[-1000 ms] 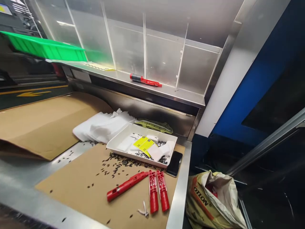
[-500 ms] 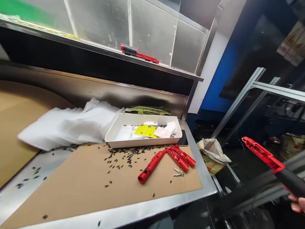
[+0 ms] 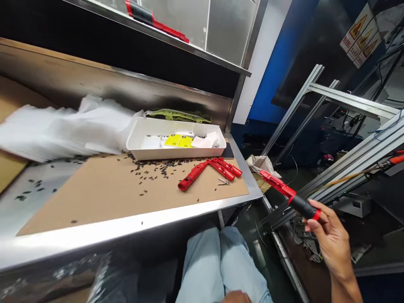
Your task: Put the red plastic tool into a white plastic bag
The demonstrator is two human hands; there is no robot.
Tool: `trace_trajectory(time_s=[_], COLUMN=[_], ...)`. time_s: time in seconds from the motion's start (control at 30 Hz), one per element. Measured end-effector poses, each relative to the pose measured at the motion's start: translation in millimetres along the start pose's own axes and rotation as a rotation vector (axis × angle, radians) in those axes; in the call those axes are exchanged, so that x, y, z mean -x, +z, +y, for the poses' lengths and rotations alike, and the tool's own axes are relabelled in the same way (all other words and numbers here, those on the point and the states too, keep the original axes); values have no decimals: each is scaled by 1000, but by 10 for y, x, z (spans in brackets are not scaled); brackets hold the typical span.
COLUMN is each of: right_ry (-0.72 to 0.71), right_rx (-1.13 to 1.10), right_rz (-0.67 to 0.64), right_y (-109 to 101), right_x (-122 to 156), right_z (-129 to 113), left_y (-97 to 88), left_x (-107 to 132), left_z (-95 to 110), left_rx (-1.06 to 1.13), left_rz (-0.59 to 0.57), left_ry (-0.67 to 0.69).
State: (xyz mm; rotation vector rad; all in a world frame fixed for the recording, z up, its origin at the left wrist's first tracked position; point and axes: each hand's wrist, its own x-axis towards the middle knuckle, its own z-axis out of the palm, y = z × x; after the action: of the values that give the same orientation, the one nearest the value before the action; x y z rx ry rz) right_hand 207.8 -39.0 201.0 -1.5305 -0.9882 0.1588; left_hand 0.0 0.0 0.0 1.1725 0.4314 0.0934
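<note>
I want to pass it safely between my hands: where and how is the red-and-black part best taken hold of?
Probably by the red section of the red-and-black part, just ahead of the black sleeve, coming from the left. The right hand pinches the opposite end, while this slimmer section sticks out uncovered toward the upper left of the view.

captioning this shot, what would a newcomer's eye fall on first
Probably the long red-and-black plastic part in the right hand, held out beyond the right end of the metal workbench. Next, three tubular red plastic pieces on the brown cardboard sheet, near the shallow white tray. Then the tiny black bits scattered before that tray.
</note>
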Motion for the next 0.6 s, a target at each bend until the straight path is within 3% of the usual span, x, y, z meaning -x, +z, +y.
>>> trace_trajectory(time_s=[0.17, 0.3, 0.4, 0.47, 0.6], right_ry=[-155, -466, -574, -507, -46], right_rx=[-33, -77, -116, -141, -204], right_rz=[-174, -431, -617, -650, -536], right_y=[147, 235, 220, 181, 152], right_x=[466, 838, 1041, 1132, 1222], right_z=[291, 427, 464, 478, 432], left_y=[-25, 246, 475, 559, 609], left_x=[-35, 278, 536, 630, 641], left_z=[-39, 298, 592, 703, 765], left_rx=[183, 568, 752, 814, 842], left_rz=[246, 446, 553, 623, 747], left_ry=[124, 414, 499, 526, 653])
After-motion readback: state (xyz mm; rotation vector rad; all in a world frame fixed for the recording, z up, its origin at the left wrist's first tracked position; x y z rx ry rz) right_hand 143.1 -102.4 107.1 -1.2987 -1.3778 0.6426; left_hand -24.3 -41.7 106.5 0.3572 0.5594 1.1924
